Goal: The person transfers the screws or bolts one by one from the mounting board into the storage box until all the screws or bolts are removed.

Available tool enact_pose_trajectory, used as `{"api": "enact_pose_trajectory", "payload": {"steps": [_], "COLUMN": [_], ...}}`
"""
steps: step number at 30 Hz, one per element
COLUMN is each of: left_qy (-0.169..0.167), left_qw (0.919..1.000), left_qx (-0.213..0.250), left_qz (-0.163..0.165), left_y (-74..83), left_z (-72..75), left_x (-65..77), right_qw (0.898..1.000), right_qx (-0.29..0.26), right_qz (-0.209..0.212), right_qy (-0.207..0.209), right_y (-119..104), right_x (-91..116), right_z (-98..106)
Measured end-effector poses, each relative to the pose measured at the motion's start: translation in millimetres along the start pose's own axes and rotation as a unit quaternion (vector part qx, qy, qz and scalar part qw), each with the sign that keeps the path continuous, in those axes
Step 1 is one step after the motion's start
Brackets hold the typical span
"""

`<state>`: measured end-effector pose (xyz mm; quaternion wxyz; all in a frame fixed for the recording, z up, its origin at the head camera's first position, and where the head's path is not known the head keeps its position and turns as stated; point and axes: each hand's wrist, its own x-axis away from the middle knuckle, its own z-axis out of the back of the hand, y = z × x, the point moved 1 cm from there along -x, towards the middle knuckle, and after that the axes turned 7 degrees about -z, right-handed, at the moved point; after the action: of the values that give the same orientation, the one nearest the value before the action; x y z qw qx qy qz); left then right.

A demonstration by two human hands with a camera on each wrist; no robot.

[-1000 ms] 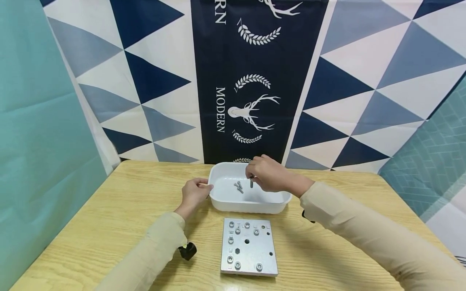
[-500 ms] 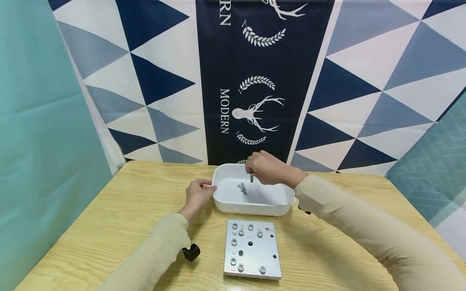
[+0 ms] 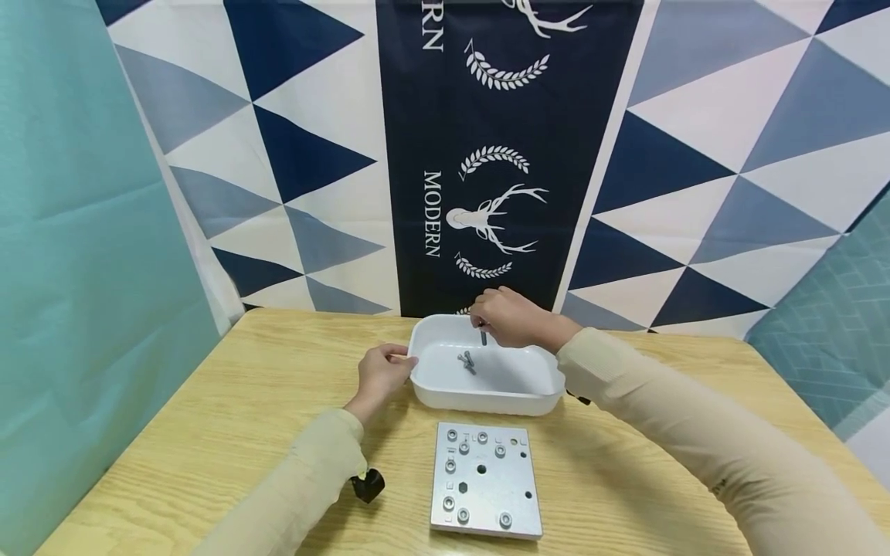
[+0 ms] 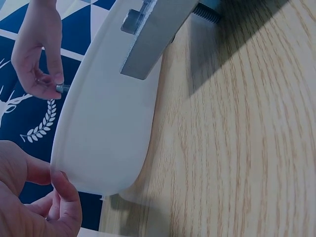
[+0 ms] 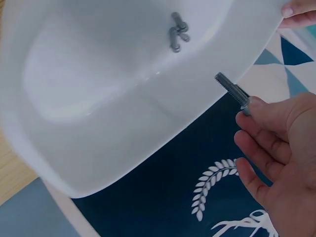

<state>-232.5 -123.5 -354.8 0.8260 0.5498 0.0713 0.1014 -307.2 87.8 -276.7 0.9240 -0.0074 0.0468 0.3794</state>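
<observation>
My left hand (image 3: 381,372) pinches the left end of a white plastic tray (image 3: 487,403), thumb at the rim, as the left wrist view also shows. Over the tray's back side, my right hand (image 3: 511,318) holds a metal bolt (image 5: 231,89) between thumb and fingertips, its threaded end pointing out and down. Several more bolts (image 5: 177,32) lie in a small heap on the tray floor. In front of the tray sits a silver metal plate (image 3: 495,491) with several socket-head bolts (image 3: 505,520) standing in its holes; other holes show dark.
The wooden table (image 3: 264,401) ends at a wall hanging (image 3: 480,123) with triangles and deer heads, just behind the tray. A teal sheet (image 3: 90,255) hangs along the left side. Near the left cuff is a small black object (image 3: 368,486).
The right hand has lifted the bolt slightly and drawn it a little toward the back and left over the tray. The left hand stays at the rim; the head view has shifted slightly.
</observation>
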Motion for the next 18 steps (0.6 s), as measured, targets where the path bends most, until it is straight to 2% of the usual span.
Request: {"api": "enact_pose_trajectory", "payload": {"steps": [2, 5, 9, 13, 18], "left_qy": [0.005, -0.006, -0.012, 0.003, 0.002], "left_qw": [1.0000, 0.9999, 0.9998, 0.9999, 0.9998], "left_qx": [0.000, 0.003, 0.010, 0.007, 0.006], "left_qz": [-0.002, -0.009, -0.013, -0.014, -0.018], "left_y": [1.2, 2.2, 4.3, 4.2, -0.6], "left_z": [-2.8, -9.4, -14.4, -10.2, 0.4], "left_x": [-0.1, -0.3, -0.9, -2.2, -0.8], "right_qw": [1.000, 1.000, 0.999, 0.996, 0.989], "right_qx": [0.004, 0.007, 0.008, 0.017, 0.036], "right_qz": [-0.002, -0.009, 0.011, 0.063, 0.114], "right_qy": [0.004, 0.014, 0.037, 0.068, 0.084], "right_y": [5, 12, 11, -6, -39], "right_x": [4, 15, 29, 38, 53], "right_z": [0, 1, 4, 6, 1]}}
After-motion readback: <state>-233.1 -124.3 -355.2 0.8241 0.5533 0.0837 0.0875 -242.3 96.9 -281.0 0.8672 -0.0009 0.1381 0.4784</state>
